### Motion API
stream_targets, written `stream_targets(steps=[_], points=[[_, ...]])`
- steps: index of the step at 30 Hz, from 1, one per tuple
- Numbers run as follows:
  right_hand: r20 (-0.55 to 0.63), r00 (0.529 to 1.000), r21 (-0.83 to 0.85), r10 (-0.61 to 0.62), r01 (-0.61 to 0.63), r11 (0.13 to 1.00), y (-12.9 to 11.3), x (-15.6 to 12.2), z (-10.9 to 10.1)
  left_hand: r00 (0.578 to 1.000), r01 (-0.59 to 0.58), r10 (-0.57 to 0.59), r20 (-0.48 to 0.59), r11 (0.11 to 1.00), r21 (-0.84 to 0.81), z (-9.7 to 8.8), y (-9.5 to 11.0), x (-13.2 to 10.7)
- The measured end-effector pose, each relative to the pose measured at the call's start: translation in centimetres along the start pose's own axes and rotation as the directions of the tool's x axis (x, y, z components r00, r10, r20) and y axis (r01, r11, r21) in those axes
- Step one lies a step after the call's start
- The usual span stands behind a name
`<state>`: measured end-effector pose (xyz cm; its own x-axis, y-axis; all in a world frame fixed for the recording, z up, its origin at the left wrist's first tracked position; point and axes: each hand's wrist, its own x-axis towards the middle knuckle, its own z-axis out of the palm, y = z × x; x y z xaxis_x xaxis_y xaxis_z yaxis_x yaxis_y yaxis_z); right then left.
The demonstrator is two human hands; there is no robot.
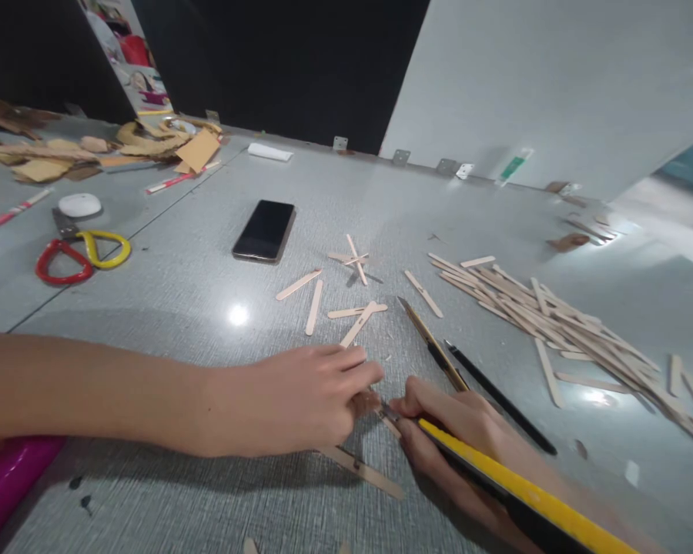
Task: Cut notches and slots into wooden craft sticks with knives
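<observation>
My right hand grips a yellow and black utility knife, its blade pointing at my left fingertips. My left hand is closed in a pinch around a wooden craft stick, which is mostly hidden between the two hands. Under my left hand another craft stick with a dark mark lies on the table. Just beyond the fingers, notched sticks cross each other. A second utility knife and a slim black pen-like tool lie beside my right hand.
A big pile of craft sticks spreads on the right. Farther back lie a phone, crossed sticks, red-and-yellow scissors, a white mouse-like object and torn cardboard. A magenta object sits at lower left.
</observation>
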<state>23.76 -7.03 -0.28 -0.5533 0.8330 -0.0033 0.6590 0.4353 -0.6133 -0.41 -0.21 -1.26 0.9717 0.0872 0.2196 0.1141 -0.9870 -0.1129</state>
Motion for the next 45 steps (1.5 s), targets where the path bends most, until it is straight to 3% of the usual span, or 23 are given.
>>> stream_targets(steps=[9,12,16,20,29,45], points=[[0.056,0.996,0.116,0.069,-0.076,0.990,0.2,-0.5,-0.2,1.000,-0.001,0.001,0.004,1.000,-0.023,0.1,-0.1,-0.1],[0.008,0.993,0.153,0.117,-0.117,0.981,0.4,-0.7,0.0,1.000,-0.017,0.017,0.001,1.000,-0.014,0.0,-0.1,-0.1],[-0.037,0.994,0.297,0.101,-0.085,0.951,0.6,-1.0,0.5,0.999,-0.038,0.039,-0.033,0.999,0.022,0.0,0.0,0.0],[-0.067,0.966,0.448,0.248,-0.193,0.873,0.6,-1.2,0.9,0.998,-0.045,0.046,-0.030,0.998,0.039,0.0,0.1,0.2],[-0.107,0.983,0.174,0.147,-0.127,0.976,0.4,-0.9,0.7,0.998,-0.049,0.051,-0.049,0.998,0.033,0.1,-0.1,-0.1],[-0.107,0.991,0.117,0.084,-0.072,0.991,0.4,-0.9,0.6,0.999,-0.048,0.049,-0.020,0.998,0.046,0.1,-0.2,-0.1]])
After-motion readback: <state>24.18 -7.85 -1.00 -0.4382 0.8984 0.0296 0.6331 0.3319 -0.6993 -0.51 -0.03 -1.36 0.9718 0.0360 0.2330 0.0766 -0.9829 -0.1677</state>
